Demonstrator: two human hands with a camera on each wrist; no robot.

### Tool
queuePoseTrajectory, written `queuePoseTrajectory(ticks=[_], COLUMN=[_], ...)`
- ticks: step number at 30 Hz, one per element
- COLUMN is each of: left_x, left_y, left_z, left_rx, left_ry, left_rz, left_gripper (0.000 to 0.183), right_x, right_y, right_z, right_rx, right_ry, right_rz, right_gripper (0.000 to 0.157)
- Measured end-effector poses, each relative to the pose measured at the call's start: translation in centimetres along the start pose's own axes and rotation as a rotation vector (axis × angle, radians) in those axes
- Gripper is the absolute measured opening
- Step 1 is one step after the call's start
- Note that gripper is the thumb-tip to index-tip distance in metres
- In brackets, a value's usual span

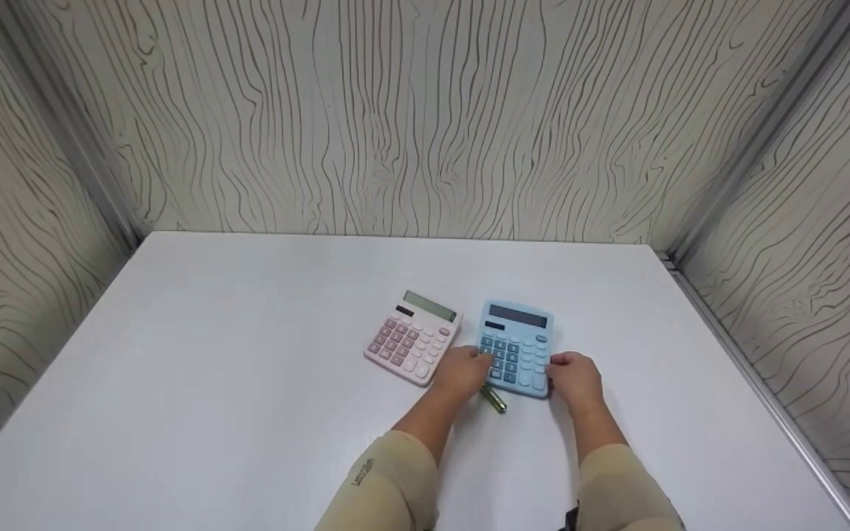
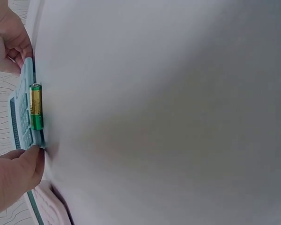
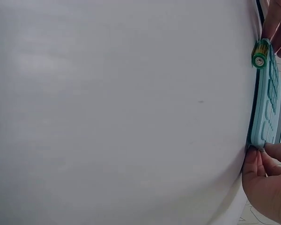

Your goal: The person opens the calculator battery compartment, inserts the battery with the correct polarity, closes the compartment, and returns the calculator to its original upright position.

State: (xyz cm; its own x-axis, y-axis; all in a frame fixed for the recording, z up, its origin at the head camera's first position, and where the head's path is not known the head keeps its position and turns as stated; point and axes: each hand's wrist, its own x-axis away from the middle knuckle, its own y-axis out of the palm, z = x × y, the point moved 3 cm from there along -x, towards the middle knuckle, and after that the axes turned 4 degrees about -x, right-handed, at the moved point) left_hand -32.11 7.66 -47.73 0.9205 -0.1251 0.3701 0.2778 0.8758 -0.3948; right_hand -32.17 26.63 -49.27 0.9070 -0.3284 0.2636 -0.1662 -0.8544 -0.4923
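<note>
The blue calculator (image 1: 524, 358) lies on the table (image 1: 248, 369), its long axis running nearly straight away from the person, screen (image 1: 517, 316) end farthest. Both forearms slant inward; the left hand (image 1: 462, 374) and right hand (image 1: 576, 377) pinch its opposite sides. A battery (image 1: 493, 399) sits slantwise by its near edge.

L-side calc (image 1: 415, 335) & R-side calc (image 1: 519, 346) on tbl (image 1: 211, 383), side by side, slightly apart. Battery (image 1: 494, 400) in front of R-side calc, nr its front-L corner. L hand (image 1: 462, 372) & R hand (image 1: 577, 377) at R-side calc's L/R edges. Wall (image 1: 395, 125) behind tbl.
</note>
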Motion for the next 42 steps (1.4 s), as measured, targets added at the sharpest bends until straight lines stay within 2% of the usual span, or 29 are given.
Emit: queuePoseTrajectory(ticks=[3, 7, 10, 17, 20, 26, 30, 36, 42], left_x=[0.0, -0.1, -0.1, -0.3, -0.4, -0.6, -0.7, -0.7, -0.9], left_y=[-0.6, -1.9, -3.3, -6.8, -8.4, -10.8, -11.9, -12.7, -13.0], left_z=[0.0, 0.3, 0.3, -0.5, -1.0, -2.3, -3.2, -4.0, -4.6], left_rx=[0.0, -0.017, -0.015, 0.078, 0.058, 0.126, 0.125, 0.125, 0.111], left_ry=[0.0, 0.034, 0.062, 0.081, 0.1, 0.064, 0.054, 0.022, -0.013], left_rz=[0.003, 0.05, 0.09, 0.151, 0.201, 0.255, 0.296, 0.327, 0.335], left_gripper=[0.052, 0.049, 0.047, 0.044, 0.043, 0.039, 0.039, 0.04, 0.042], right_x=[0.0, 0.0, 0.0, 0.3, 0.7, 1.2, 1.7, 2.7, 3.3], right_y=[0.0, -0.2, -0.3, -0.1, 0.5, 2.1, 3.6, 6.2, 8.8], right_z=[-0.1, -0.5, -0.9, -2.6, -3.5, -5.0, -5.9, -6.9, -7.2], right_rx=[0.005, 0.025, 0.047, 0.066, 0.063, 0.031, -0.009, -0.094, -0.098], right_ry=[-0.001, 0.006, -0.006, -0.073, -0.105, -0.158, -0.167, -0.152, -0.134], right_rz=[-0.001, 0.006, 0.025, 0.067, 0.065, 0.016, -0.043, -0.127, -0.16], right_gripper=[0.031, 0.034, 0.035, 0.034, 0.032, 0.034, 0.034, 0.032, 0.031])
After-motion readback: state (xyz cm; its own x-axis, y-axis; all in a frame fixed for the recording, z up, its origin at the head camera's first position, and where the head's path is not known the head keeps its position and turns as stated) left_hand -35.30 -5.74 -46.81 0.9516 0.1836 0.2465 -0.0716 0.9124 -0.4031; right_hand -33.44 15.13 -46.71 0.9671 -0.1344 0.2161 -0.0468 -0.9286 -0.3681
